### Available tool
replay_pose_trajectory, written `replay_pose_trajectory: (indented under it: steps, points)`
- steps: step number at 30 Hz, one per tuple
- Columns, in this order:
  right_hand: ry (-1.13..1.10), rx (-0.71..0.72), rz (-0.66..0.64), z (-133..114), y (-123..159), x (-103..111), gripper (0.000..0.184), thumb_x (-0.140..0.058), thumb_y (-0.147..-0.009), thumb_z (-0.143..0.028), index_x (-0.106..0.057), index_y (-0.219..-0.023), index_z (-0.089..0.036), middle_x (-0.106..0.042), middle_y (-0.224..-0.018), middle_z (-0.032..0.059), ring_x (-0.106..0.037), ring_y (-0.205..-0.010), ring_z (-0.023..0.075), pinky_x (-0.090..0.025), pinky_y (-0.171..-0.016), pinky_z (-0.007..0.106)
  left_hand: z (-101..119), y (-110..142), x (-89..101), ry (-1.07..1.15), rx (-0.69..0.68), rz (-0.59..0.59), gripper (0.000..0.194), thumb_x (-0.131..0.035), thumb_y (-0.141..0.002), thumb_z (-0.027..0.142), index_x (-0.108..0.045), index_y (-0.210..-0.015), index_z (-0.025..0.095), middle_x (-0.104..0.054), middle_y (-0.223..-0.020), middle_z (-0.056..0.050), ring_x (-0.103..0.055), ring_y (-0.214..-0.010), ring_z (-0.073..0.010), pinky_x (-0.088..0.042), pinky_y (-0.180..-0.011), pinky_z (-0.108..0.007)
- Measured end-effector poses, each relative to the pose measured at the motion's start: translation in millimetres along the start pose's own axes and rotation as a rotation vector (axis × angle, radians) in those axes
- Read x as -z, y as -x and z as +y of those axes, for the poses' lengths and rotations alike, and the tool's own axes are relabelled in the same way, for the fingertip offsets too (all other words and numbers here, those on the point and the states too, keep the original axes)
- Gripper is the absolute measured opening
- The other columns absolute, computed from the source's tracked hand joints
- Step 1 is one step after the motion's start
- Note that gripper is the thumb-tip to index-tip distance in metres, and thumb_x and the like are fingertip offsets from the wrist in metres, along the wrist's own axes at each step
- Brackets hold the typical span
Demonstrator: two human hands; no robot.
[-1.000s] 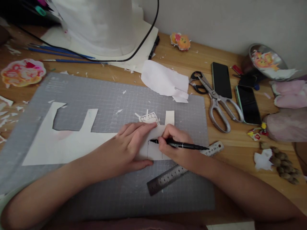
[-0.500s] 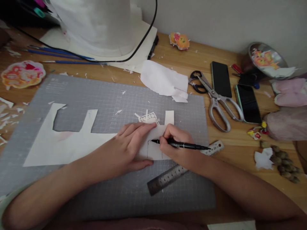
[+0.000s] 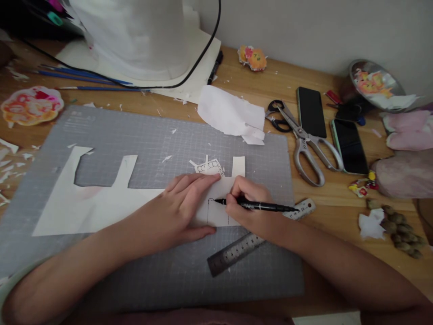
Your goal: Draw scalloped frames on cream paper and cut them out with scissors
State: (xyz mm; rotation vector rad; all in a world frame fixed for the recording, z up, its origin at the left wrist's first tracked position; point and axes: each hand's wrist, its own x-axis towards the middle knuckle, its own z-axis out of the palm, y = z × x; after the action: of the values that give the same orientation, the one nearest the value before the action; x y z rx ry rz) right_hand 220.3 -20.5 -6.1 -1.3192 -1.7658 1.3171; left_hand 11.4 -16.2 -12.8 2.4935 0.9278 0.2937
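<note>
My left hand [image 3: 186, 203] lies flat with fingers stretched out, pressing on a large cut sheet of white paper [image 3: 84, 212]. In my right hand [image 3: 250, 198] a black marker pen [image 3: 267, 206] is gripped, its tip touching the paper at a small drawn curve. Thin black lines run down from that curve. A small cut-out piece with a drawn brick-like pattern [image 3: 209, 167] sits just beyond my left fingertips. Under my right wrist a steel ruler [image 3: 230, 255] lies at a slant, partly hidden. Everything rests on a grey cutting mat [image 3: 152, 275].
Scissors [image 3: 301, 133] and two phones [image 3: 311, 112] lie to the right, with a metal bowl [image 3: 358, 67] of painted pieces behind. A crumpled white paper [image 3: 230, 113] lies beyond my hands. A black cable [image 3: 176, 85] crosses the back near paintbrushes [image 3: 101, 88].
The pen tip has shifted very slightly to the right, and the small curve is a little longer. My left hand and the paper stay in place.
</note>
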Motion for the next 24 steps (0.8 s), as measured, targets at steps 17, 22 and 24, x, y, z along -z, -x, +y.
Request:
replay_pose_trajectory:
  steps: [17, 22, 24]
  points:
    - [-0.003, -0.006, -0.045, -2.6, 0.9, 1.7, 0.021, -0.054, -0.073, -0.014, -0.036, -0.063, -0.020, -0.034, -0.054, -0.0085, -0.032, -0.049, 0.0060, -0.027, -0.046, 0.019, -1.1, -0.5, -1.6, 0.000, -0.020, 0.022, 0.078, -0.058, -0.086, 0.043, -0.015, -0.145, 0.013, -0.046, -0.137, -0.017, -0.044, -0.123, -0.0319, -0.042, -0.100, -0.048]
    - [-0.008, 0.006, -0.009, 1.0, 2.1, 2.6, 0.022, -0.054, -0.076, -0.017, -0.036, -0.063, -0.020, -0.034, -0.054, -0.0083, -0.032, -0.049, 0.0065, -0.028, -0.046, 0.019, -0.3, -0.9, -0.2, -0.011, -0.016, 0.009, 0.078, -0.059, -0.085, 0.043, -0.019, -0.144, 0.012, -0.047, -0.136, -0.018, -0.044, -0.124, -0.0320, -0.042, -0.100, -0.047]
    - [0.005, 0.005, 0.007, 1.2, 1.7, 3.4, 0.022, -0.053, -0.077, -0.018, -0.036, -0.063, -0.020, -0.034, -0.055, -0.0080, -0.032, -0.050, 0.0069, -0.028, -0.046, 0.019, 0.3, -0.8, 0.5, -0.010, -0.004, -0.007, 0.078, -0.060, -0.085, 0.041, -0.018, -0.144, 0.012, -0.046, -0.137, -0.019, -0.043, -0.125, -0.0316, -0.041, -0.101, -0.047]
